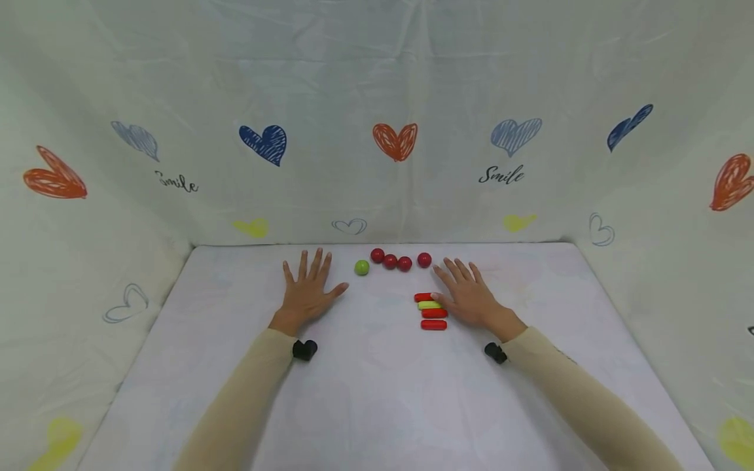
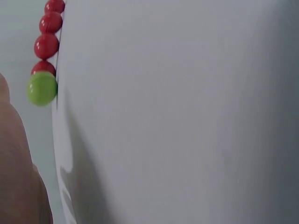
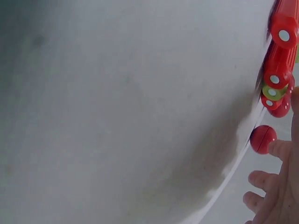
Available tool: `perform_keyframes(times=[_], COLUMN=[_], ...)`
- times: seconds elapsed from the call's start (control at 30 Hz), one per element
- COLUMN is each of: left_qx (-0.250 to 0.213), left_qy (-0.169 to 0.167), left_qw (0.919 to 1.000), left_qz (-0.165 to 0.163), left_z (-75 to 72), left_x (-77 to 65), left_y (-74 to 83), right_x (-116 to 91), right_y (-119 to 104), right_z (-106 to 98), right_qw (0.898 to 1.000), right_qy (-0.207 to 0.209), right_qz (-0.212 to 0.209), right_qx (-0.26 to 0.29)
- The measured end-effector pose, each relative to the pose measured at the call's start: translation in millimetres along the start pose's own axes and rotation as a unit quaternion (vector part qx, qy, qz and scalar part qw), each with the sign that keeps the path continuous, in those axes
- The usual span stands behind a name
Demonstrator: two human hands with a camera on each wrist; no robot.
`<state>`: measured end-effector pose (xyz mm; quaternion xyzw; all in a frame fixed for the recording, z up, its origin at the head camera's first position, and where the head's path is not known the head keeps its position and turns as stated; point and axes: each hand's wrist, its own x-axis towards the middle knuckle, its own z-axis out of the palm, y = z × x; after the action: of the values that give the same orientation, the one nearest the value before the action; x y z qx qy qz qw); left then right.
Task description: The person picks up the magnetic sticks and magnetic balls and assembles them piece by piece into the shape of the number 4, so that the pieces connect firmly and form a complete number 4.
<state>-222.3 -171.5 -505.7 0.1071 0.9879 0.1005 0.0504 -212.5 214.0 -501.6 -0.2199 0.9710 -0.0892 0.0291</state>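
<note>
My left hand (image 1: 306, 294) lies on the white table at the left, fingers spread and holding nothing. Just right of it is a shiny green ball (image 1: 362, 267). My right hand (image 1: 471, 299) is also spread with straight fingers. Its thumb reaches over the right end of a yellow-green stick (image 1: 427, 305) in a stack-like row of short sticks. The others in that row are a red stick (image 1: 423, 297) above it and two below, a red stick (image 1: 434, 313) and a separate red stick (image 1: 434, 325). Near the right fingertips sits a red ball (image 3: 263, 139).
Several red balls line the back of the table, among them a red ball (image 1: 377, 256) and another red ball (image 1: 404, 263). A white cloth wall (image 1: 448, 209) printed with hearts rises behind. Each wrist wears a black camera (image 1: 304, 350).
</note>
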Motion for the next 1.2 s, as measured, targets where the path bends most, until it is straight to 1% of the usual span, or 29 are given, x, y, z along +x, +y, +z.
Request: perform_keyframes(times=[0.1,0.2,0.33,0.47,0.53,0.67,0.77,0.9,1.0,1.2], left_qx=[-0.021,-0.033,-0.02,-0.025,-0.028,-0.02,-0.008,-0.005,-0.011,-0.024], left_qy=[0.004,0.013,0.037,0.057,0.056,0.056,0.061,0.06,0.059,0.072], left_qw=[0.9996,0.9989,0.9979,0.9958,0.9956,0.9962,0.9961,0.9962,0.9962,0.9952], left_qz=[0.017,0.032,0.049,0.068,0.069,0.064,0.064,0.062,0.062,0.061], left_z=[0.7,-0.9,-2.5,-1.9,-0.7,3.2,5.8,6.6,5.8,6.1], left_x=[6.5,13.0,21.5,27.7,29.9,33.6,36.2,38.2,38.5,38.4], left_y=[10.4,19.5,27.6,32.9,34.9,37.8,39.8,43.8,48.4,54.3], right_x=[0.4,2.3,6.5,10.8,12.7,15.1,15.7,16.1,16.4,19.4], right_y=[-3.6,-6.9,-12.0,-17.1,-18.7,-20.0,-19.6,-18.4,-17.3,-17.6], right_z=[-2.2,-5.0,-8.6,-10.3,-10.8,-11.8,-12.9,-15.0,-16.3,-17.3], right_qw=[1.0,0.999,0.999,0.998,0.998,0.997,0.997,0.996,0.995,0.994], right_qy=[0.008,0.019,0.025,0.022,0.023,0.026,0.021,0.014,0.004,-0.029], right_qz=[-0.015,-0.03,-0.046,-0.057,-0.06,-0.063,-0.062,-0.065,-0.068,-0.057], right_qx=[-0.01,-0.013,0.001,0.007,0.009,0.02,0.033,0.052,0.066,0.084])
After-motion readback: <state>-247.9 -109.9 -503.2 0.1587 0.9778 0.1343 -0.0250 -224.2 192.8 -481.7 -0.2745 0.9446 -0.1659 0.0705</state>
